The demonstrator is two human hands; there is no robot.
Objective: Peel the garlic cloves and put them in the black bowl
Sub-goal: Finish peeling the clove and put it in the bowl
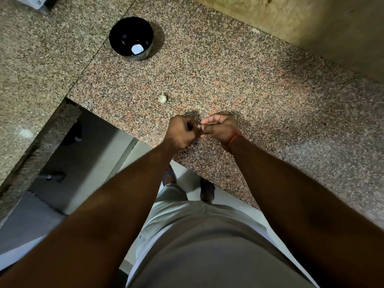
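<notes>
My left hand (181,132) and my right hand (220,128) meet just above the near edge of the granite counter (239,84). Between their fingertips they pinch a small pale garlic clove (200,127), mostly hidden by the fingers. My left hand's fingers are curled tight; my right hand's fingers curl toward the clove. A garlic bulb piece (162,98) lies on the counter a little beyond my hands. The black bowl (131,37) stands far back to the left, with a bright white spot on its inside.
The counter's front edge runs diagonally below my hands, with the floor and my feet (206,191) beneath it. A second granite slab (37,69) lies to the left. A beige wall (311,23) rises at the back right.
</notes>
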